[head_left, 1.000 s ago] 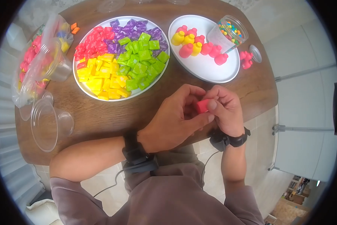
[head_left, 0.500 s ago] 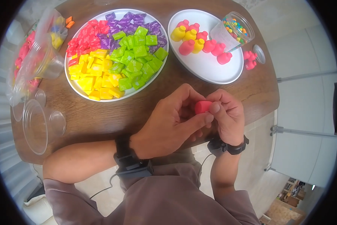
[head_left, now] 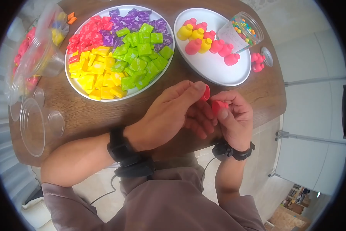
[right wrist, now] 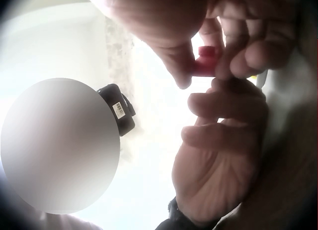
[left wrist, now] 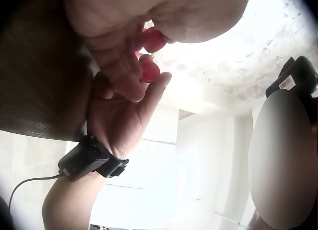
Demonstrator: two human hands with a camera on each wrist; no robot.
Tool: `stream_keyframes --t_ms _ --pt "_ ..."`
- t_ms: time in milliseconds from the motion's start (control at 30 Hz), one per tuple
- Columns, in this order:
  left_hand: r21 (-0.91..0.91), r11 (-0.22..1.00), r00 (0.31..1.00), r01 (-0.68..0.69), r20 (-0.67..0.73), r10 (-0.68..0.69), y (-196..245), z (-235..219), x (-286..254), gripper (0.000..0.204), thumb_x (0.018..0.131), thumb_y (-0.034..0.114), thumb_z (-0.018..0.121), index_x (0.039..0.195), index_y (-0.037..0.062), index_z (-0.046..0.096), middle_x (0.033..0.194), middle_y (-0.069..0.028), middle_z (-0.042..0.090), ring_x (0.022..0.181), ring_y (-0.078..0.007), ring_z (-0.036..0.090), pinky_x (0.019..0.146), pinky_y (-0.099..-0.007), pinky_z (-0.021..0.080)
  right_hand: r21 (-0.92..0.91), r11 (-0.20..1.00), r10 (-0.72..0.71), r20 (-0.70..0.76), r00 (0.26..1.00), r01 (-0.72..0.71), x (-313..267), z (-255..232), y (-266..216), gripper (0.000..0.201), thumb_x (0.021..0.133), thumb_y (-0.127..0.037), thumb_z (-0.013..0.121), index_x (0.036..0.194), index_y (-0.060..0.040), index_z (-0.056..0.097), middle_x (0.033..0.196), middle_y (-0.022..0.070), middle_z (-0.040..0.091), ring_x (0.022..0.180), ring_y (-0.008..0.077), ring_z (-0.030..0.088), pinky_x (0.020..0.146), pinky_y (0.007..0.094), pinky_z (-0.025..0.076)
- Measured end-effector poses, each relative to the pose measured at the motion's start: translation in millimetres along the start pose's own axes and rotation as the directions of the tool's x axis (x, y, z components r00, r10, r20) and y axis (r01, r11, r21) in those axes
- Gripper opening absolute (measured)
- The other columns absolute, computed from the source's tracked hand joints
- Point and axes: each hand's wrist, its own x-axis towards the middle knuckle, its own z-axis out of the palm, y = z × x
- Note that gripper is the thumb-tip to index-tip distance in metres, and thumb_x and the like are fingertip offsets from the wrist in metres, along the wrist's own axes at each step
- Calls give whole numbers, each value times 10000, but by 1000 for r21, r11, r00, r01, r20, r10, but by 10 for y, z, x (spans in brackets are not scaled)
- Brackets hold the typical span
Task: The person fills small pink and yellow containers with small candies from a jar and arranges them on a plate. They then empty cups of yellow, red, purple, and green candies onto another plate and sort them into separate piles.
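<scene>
- The left hand (head_left: 169,111) is pinching one red half (head_left: 206,92) between thumb and finger, its other fingers hanging loosely below and spread a little apart.
- The right hand (head_left: 237,119) is clamping its thumb and fingers on another red half (head_left: 219,106); the right wrist view is showing a narrow neck on this piece.
- The two halves are sitting just beside each other between the hands, slightly apart, the left one turning its hollow rim toward the right hand.
- Ahead of both hands, a white plate (head_left: 223,73) is holding red bottles (head_left: 232,59) and yellow bottles (head_left: 185,32).
- Beyond the right hand, a clear jar (head_left: 228,36) of coloured beads is tilting over that plate's edge; a round lid (head_left: 266,56) is lying past it, with more red bottles beside it.
- Ahead of the left hand and to its left, a bigger plate (head_left: 133,93) is carrying red, purple, yellow and green sweets (head_left: 144,49).
- Farther left of that hand, clear cups (head_left: 33,127) and a stuffed bag (head_left: 20,57) are resting on the wooden table (head_left: 103,117).
</scene>
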Motion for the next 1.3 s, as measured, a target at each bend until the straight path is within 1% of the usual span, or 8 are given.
stream_keyframes --t_ms 333,567,600,700,767,900,1133,1300 --pt "-61 998 998 32 -56 -36 27 -1 -23 416 1099 416 428 1183 45 597 978 -96 658 821 -184 649 670 -307 545 4 993 -114 224 968 116 54 67 -41 412 805 187 712 1199 84 651 1078 100 554 892 191 682 803 307 571" --pt "28 998 998 57 -36 -56 42 5 -10 422 1092 422 446 1016 48 626 811 -39 583 645 -123 521 563 -251 414 -87 988 -113 149 982 127 23 -13 -113 310 850 138 692 1152 72 683 1016 86 606 838 134 633 769 261 515" --pt "38 996 997 78 -26 -77 62 15 -10 431 1092 423 445 975 48 621 794 -35 581 632 -115 513 550 -245 394 -211 971 -105 30 994 109 4 -17 -210 251 869 102 693 1114 52 704 971 62 623 821 114 612 758 251 497" --pt "67 995 997 76 -7 -75 68 21 -27 445 1091 428 445 913 54 609 771 -30 580 624 -107 507 541 -241 379 -429 889 -215 -77 974 162 46 -72 -453 119 896 -2 724 1013 -4 751 876 2 659 809 81 586 734 238 462" --pt "93 992 997 80 11 -81 73 18 -19 436 1089 428 448 920 58 604 783 -30 586 629 -105 509 541 -240 378 -740 654 -389 -147 910 160 299 -120 -889 139 901 -55 742 1026 6 751 904 19 677 821 88 602 729 238 462" --pt "151 985 993 84 68 -95 42 -27 15 407 1085 431 459 946 70 584 819 -32 602 651 -100 523 547 -234 386 -956 232 -419 69 906 180 953 -504 -1275 264 936 -177 698 1078 42 738 869 82 715 803 125 629 753 286 505" --pt "148 984 992 95 67 -106 46 -8 24 375 1083 421 470 983 71 560 843 -41 597 670 -99 523 560 -235 392 -990 31 -68 135 989 137 1703 -678 -1227 295 882 -161 710 1071 64 734 838 172 734 749 206 680 720 330 538" --pt "138 987 990 85 101 -100 48 -8 16 382 1080 420 478 992 55 547 856 -54 589 679 -102 526 560 -239 394 -992 34 -15 122 992 122 1823 -583 -1211 238 871 -113 691 1018 71 731 818 130 726 722 164 645 702 317 530"
